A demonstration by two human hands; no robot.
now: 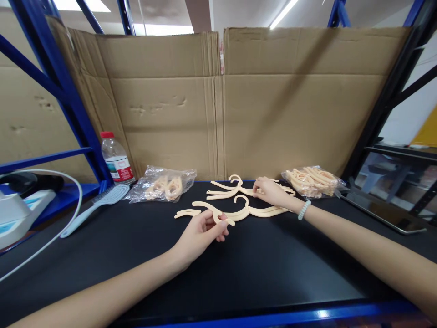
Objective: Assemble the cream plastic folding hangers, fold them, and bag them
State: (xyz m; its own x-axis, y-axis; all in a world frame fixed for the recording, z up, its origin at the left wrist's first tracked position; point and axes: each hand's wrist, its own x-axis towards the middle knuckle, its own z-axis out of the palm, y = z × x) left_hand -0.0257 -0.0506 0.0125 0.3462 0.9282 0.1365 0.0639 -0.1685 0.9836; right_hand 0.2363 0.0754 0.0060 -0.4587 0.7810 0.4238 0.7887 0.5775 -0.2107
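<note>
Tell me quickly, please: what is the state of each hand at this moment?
Left hand: closed, holding a cream, curved plastic hanger piece.
Right hand: at the cream, hook-topped plastic hangers; whether it grips one cannot be told.

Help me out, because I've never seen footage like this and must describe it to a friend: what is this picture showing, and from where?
There is no machine here, just a person's own two bare hands. The single picture comes from a camera worn on that person's head, looking forward and down. The left hand holds a curved cream piece. The right hand is at the cream hangers lying ahead; whether it grips one is hard to tell. Everything rests on a black tabletop. Clear bags of cream parts lie at left and right, with a hairbrush and a red-capped bottle farther left. Cardboard stands behind.
</note>
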